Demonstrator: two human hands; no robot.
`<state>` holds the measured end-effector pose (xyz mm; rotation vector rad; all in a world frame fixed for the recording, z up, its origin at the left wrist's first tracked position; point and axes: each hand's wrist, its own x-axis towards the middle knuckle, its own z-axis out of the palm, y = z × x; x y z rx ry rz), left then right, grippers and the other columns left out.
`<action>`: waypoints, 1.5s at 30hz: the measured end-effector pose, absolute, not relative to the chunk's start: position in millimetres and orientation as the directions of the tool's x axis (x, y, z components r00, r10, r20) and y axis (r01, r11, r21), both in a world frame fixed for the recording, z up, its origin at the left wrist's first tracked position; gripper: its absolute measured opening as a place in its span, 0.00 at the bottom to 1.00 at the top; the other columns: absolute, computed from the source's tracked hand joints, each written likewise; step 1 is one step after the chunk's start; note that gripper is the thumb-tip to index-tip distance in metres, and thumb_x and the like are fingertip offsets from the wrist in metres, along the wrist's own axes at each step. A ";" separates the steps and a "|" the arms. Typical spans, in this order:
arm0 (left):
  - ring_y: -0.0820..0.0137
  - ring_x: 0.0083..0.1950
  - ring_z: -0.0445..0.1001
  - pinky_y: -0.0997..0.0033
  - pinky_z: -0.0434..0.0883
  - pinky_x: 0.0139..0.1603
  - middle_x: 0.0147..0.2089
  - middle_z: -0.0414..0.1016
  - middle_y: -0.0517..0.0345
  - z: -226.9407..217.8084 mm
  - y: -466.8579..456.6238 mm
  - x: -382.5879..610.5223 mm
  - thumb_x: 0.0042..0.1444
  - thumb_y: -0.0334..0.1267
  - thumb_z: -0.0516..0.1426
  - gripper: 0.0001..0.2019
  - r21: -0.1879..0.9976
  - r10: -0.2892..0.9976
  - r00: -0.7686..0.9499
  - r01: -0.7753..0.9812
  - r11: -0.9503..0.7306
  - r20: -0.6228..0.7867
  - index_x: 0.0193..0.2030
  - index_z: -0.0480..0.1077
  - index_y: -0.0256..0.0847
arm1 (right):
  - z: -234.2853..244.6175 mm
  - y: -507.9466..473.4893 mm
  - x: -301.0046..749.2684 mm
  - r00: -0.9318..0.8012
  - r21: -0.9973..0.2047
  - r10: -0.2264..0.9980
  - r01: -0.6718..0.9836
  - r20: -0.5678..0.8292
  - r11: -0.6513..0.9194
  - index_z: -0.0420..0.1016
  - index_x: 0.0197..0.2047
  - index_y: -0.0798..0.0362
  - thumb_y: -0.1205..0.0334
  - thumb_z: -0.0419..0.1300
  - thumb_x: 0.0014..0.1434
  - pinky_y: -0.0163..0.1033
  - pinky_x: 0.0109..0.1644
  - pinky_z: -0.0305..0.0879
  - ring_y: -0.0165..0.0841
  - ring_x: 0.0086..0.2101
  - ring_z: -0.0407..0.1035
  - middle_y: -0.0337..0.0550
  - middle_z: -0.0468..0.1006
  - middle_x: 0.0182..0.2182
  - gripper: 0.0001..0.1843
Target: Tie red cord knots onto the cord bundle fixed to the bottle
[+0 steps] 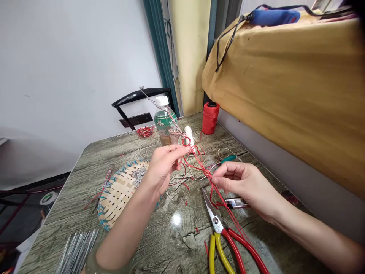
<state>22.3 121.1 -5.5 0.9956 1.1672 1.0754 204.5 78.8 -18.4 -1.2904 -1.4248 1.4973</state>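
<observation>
My left hand (169, 164) pinches red cord (199, 161) near a small loop, just in front of the bottle. A braided strand (162, 110) rises from that spot up to the left. To the right, my right hand (236, 179) has thumb and fingertips closed on the same red cord, whose strands run down toward the lower right. Under the cord lie scissors (213, 219) with pointed blades and red handles. Yellow handles (219, 255) of a second tool show beside them, its head hidden. A metal-and-red cutter-like item (236, 203) is partly covered by my right hand.
A plastic bottle (165, 120), a white thread spool (189, 135) and a red thread spool (211, 118) stand at the back. A woven basket tray (114, 201) holds silvery pieces. Thin metal rods (76, 253) lie front left. A yellow cloth (279, 76) overhangs on the right.
</observation>
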 end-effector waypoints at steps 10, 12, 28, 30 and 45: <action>0.82 0.20 0.55 0.80 0.53 0.19 0.21 0.60 0.66 -6.6 120.6 23.5 0.43 0.37 0.62 0.08 0.972 0.977 0.056 -0.108 0.209 -0.204 0.26 0.71 0.34 | -21.5 74.2 199.9 -0.294 -0.977 0.945 0.192 -0.144 -0.089 0.67 0.25 0.55 0.60 0.60 0.51 0.30 0.29 0.58 0.25 0.26 0.61 0.36 0.70 0.24 0.08; 0.82 0.20 0.55 0.80 0.53 0.19 0.21 0.60 0.66 -7.1 120.8 22.8 0.43 0.37 0.62 0.08 0.972 0.978 0.057 -0.109 0.208 -0.202 0.25 0.71 0.34 | -23.1 75.8 200.7 -0.305 -0.977 0.939 0.182 -0.160 -0.107 0.68 0.26 0.56 0.59 0.61 0.50 0.30 0.30 0.58 0.25 0.26 0.61 0.37 0.71 0.24 0.09; 0.82 0.21 0.56 0.81 0.56 0.20 0.22 0.63 0.64 -10.2 119.2 19.2 0.44 0.38 0.62 0.08 0.985 0.985 0.034 -0.041 0.170 -0.169 0.27 0.72 0.35 | -27.1 91.4 205.0 -0.413 -0.927 0.832 0.108 -0.371 -0.360 0.71 0.28 0.59 0.56 0.66 0.43 0.29 0.25 0.53 0.22 0.22 0.58 0.36 0.68 0.21 0.14; 0.82 0.21 0.56 0.81 0.56 0.19 0.23 0.63 0.64 -10.4 118.9 17.0 0.43 0.40 0.63 0.10 0.988 0.988 0.025 -0.001 0.152 -0.152 0.29 0.73 0.35 | -26.4 92.2 206.2 -0.430 -0.927 0.824 0.112 -0.370 -0.358 0.71 0.28 0.59 0.56 0.66 0.44 0.29 0.25 0.53 0.22 0.22 0.58 0.36 0.68 0.21 0.14; 0.75 0.19 0.56 0.76 0.55 0.19 0.16 0.57 0.69 -28.7 40.0 39.4 0.45 0.46 0.60 0.12 0.918 0.988 -0.046 0.365 0.156 -0.149 0.34 0.68 0.44 | -20.9 90.3 212.5 -0.474 -0.954 0.828 0.137 -0.300 -0.267 0.72 0.28 0.57 0.59 0.62 0.49 0.29 0.28 0.58 0.23 0.23 0.61 0.37 0.70 0.22 0.09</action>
